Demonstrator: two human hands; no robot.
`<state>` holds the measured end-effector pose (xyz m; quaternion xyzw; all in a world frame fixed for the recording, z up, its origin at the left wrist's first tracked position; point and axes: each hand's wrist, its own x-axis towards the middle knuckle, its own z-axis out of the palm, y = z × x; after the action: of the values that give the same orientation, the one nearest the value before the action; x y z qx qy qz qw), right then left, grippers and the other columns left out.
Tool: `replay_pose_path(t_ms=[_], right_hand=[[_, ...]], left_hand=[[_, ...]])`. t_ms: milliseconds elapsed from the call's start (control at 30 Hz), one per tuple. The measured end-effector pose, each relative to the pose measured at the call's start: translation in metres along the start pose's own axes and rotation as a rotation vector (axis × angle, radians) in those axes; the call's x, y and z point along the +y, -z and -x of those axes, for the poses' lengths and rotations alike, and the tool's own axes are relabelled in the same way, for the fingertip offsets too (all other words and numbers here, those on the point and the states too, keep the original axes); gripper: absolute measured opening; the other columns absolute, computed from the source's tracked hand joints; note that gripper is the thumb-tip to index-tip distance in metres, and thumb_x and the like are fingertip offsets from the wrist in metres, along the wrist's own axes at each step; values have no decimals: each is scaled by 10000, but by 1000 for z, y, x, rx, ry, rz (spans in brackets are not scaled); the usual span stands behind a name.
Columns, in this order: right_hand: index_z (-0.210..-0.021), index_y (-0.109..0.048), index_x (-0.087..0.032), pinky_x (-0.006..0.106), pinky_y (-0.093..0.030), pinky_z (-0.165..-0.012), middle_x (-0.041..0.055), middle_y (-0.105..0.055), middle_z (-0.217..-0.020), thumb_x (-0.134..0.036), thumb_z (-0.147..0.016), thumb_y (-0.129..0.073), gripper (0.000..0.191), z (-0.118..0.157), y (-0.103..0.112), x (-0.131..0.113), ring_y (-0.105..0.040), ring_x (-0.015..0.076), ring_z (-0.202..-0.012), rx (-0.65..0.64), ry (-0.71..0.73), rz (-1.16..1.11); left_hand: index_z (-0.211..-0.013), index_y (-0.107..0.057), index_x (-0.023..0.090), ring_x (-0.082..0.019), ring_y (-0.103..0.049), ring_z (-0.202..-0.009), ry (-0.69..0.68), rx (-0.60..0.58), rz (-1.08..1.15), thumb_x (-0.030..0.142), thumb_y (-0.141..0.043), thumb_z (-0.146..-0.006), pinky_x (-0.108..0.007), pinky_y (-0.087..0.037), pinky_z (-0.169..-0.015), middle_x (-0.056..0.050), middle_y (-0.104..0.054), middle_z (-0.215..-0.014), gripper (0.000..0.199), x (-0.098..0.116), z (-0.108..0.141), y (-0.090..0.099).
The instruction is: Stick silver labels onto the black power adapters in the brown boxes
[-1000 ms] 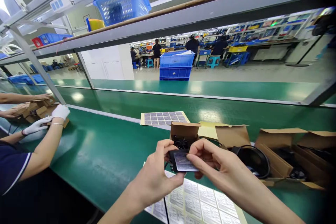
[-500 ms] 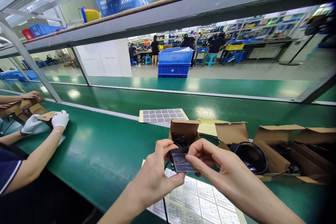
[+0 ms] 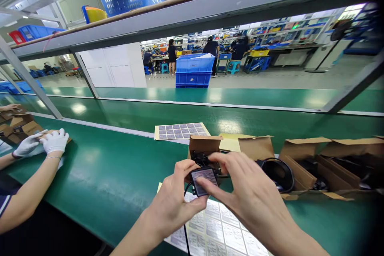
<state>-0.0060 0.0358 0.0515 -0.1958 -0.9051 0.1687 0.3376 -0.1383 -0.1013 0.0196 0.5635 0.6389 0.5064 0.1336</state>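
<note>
A small flat black box (image 3: pixel 195 189), with a cable and a printed silvery label (image 3: pixel 200 176) on its top face, sits between my hands. My left hand (image 3: pixel 171 192) grips it by its left side, fingers behind and thumb along the near edge. On the label lies the thumb of my right hand (image 3: pixel 244 190), whose other fingers curl over the far right side. From the black box a black cable (image 3: pixel 186 236) hangs down across a sheet of silvery labels (image 3: pixel 229 232). An open cardboard box (image 3: pixel 205 143) holding black cables stands just behind my hands.
Several open cardboard boxes (image 3: pixel 306 164) with black cables stand to the right. Another label sheet (image 3: pixel 181 131) lies at the back of the green bench (image 3: pixel 102 168). On the left, a co-worker's gloved hands (image 3: pixel 55 141) rest on a cardboard box. A shelf (image 3: pixel 192 2) spans overhead.
My right hand has gone from pinching the label's right edge to laying its thumb flat on the label. The co-worker's gloved hands have come together over their box. The view has shifted slightly.
</note>
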Motion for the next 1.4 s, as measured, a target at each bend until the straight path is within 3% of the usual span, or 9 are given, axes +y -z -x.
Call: replay_pose_path(t_ms=[233,367,600,700,833,1000,1133,1267,1400], right_hand=[[-665,-592,-225,298,-443,-626,20,-639,-628,-534,-1043,-262,589,4,-17,25,-609,185,-655,-311,-146,-299],[-656,-657,-209,327,-493,-735,50,-700,-670,-592,-1023,-222,686,10,-14,53,-674,207,-706,-159,-398,-410],[-805,-715,-252,298,-498,-674,30,-701,-824,-523,-1014,-354,498,40,15,78,-658,189,-738,7,-312,-140],[-801,-700,-252,299,-511,-673,29,-701,-813,-484,-1017,-381,449,51,21,90,-664,191,-745,26,-279,-45],[-925,-699,-237,336,-512,-705,53,-730,-902,-508,-991,-438,382,62,31,124,-680,226,-821,115,-205,216],[-854,-666,-230,380,-498,-721,50,-728,-868,-543,-931,-551,342,69,30,148,-657,239,-788,-100,-59,316],[-844,-591,-222,314,-509,-660,33,-676,-817,-390,-1017,-428,291,57,-7,136,-644,188,-734,-112,-85,223],[-892,-587,-200,388,-538,-724,101,-681,-895,-401,-1018,-412,295,33,-51,107,-665,251,-829,-35,-71,196],[-1078,-619,-177,433,-538,-896,159,-694,-1097,-319,-1025,-398,268,34,-91,58,-666,276,-1035,-2,-6,131]], left_hand=[[-1310,-434,258,-180,-662,-1040,-158,-85,-111,163,-634,-867,-301,-550,-908,-41,-653,-1229,495,-17,-17,-4],[-1192,-507,175,-256,-630,-1034,-192,-204,-363,226,-679,-822,-386,-524,-902,-101,-663,-1122,411,-35,-42,-19],[-975,-583,150,-314,-648,-949,-289,-582,-940,221,-652,-776,-443,-427,-955,-135,-687,-970,222,-68,-90,-29],[-880,-572,179,-288,-670,-889,-247,-589,-972,118,-614,-732,-410,-431,-923,-107,-704,-935,166,-80,-102,19],[-834,-579,204,-261,-679,-846,-189,-556,-1012,55,-500,-701,-380,-452,-879,-70,-717,-856,216,-112,-87,126],[-1055,-643,214,-286,-671,-1040,-57,-377,-1088,149,-470,-722,-396,-463,-934,-69,-751,-1075,381,-173,-36,259],[-1000,-623,164,-309,-635,-1053,38,-283,-1371,248,-434,-763,-416,-483,-905,-87,-719,-1033,314,-173,-11,307],[-1123,-575,130,-350,-594,-1146,110,-149,-1504,271,-435,-823,-502,-458,-978,-152,-668,-1161,360,-125,-11,263],[-1246,-585,156,-306,-558,-1287,48,-297,-1009,230,-474,-936,-471,-420,-1095,-171,-609,-1367,337,-90,-6,141]])
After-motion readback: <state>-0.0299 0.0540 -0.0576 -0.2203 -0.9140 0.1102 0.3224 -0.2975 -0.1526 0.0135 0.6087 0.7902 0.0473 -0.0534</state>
